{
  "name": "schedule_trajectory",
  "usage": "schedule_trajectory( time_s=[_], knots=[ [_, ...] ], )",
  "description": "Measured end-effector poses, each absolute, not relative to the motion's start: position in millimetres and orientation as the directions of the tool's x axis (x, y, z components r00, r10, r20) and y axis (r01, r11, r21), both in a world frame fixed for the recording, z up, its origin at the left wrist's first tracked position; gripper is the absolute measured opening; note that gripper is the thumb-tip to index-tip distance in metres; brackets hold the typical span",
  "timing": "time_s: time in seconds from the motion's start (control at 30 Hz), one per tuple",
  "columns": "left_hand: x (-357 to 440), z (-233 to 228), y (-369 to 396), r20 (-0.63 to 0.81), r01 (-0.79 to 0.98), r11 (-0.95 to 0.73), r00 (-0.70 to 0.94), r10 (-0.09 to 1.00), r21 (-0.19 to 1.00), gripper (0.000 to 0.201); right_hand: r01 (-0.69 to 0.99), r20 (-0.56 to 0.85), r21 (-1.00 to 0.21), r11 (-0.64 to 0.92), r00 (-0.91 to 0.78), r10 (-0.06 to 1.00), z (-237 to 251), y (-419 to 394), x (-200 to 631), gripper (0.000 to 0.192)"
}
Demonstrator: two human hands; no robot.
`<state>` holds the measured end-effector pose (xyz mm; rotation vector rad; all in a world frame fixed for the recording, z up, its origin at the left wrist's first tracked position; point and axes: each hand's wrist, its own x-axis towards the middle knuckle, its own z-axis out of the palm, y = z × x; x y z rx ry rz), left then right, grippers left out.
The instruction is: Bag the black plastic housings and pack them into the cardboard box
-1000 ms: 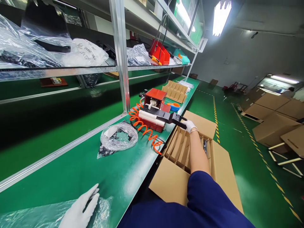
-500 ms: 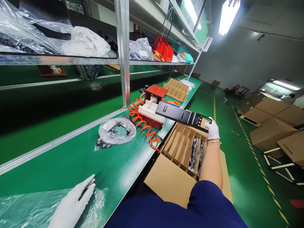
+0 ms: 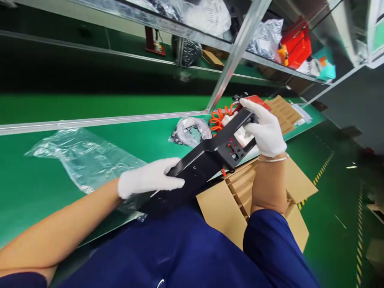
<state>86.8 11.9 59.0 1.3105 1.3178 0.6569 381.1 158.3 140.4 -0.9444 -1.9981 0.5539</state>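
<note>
Both hands wear white gloves and share one long black panel [image 3: 204, 162]. Left hand [image 3: 150, 180] lies over the panel's near end, fingers wrapped along its upper edge. Right hand [image 3: 265, 128] clasps the far end, fingers curled around it. Panel is held in the air above the table edge and the person's lap, clear of every surface.

Surroundings, largest first: green table [image 3: 45, 176] runs across the view, with a metal rail along its back. Metal shelf [image 3: 168, 22] stands above it on a slanted metal post [image 3: 234, 60], loaded with plastic-wrapped goods and a red bin [image 3: 295, 46]. Open cardboard box [image 3: 240, 200] with cardboard dividers sits directly below the panel, beside the table; the right forearm crosses in front of it. Clear plastic sheet [image 3: 87, 158] lies flat on the table left of the left hand. Small clear bag of dark parts [image 3: 192, 132] lies behind the panel, next to an orange coiled hose [image 3: 219, 118], which the panel partly hides. Stack of cardboard dividers [image 3: 285, 114] rests further along the table.

Floor is green with yellow-black striping at right.

Panel's long axis runs diagonally, near end lower left, far end upper right; the face with small cut-outs points up toward the camera.
</note>
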Motion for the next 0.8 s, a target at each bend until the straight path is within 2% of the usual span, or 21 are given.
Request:
schedule_trajectory(
  time_s=[0.1,0.2,0.27,0.3,0.37,0.4,0.5,0.57,0.67,0.8],
  knots=[
    [87,45,6,-0.197,0.202,0.163,0.161,0.967,0.966,0.037,0.27,0.543,-0.686,0.676,-0.428,0.722,134,177,336,0.051],
    [67,30,1,-0.122,-0.02,0.12,-0.139,0.983,0.993,0.044,0.141,0.544,-0.773,0.619,-0.356,0.76,103,159,298,0.065],
    [51,23,1,-0.058,-0.135,0.0,-0.424,0.904,0.991,0.047,0.097,0.435,-0.864,0.494,-0.35,0.83,72,127,267,0.072],
    [45,21,2,-0.016,-0.144,-0.077,-0.555,0.832,0.987,0.046,0.111,0.321,-0.906,0.408,-0.446,0.836,56,108,251,0.076],
    [40,20,5,0.059,-0.109,-0.204,-0.737,0.674,0.973,0.04,0.194,0.139,-0.929,0.316,-0.608,0.782,30,72,217,0.082],
    [40,20,6,0.086,-0.084,-0.246,-0.789,0.608,0.966,0.037,0.259,0.089,-0.914,0.312,-0.624,0.776,21,57,203,0.084],
    [47,26,6,0.133,-0.039,-0.328,-0.864,0.486,0.944,0.032,0.416,0.048,-0.85,0.324,-0.551,0.833,10,35,172,0.095],
    [52,31,5,0.141,-0.052,-0.385,-0.879,0.455,0.921,0.032,0.433,0.065,-0.825,0.362,-0.564,0.823,10,37,166,0.092],
    [56,39,3,0.136,-0.091,-0.433,-0.874,0.467,0.897,0.034,0.385,0.081,-0.816,0.431,-0.662,0.745,10,47,171,0.084],
    [53,42,2,0.14,-0.128,-0.432,-0.834,0.535,0.893,0.034,0.312,0.125,-0.816,0.487,-0.727,0.675,5,49,179,0.087]
  ],
)
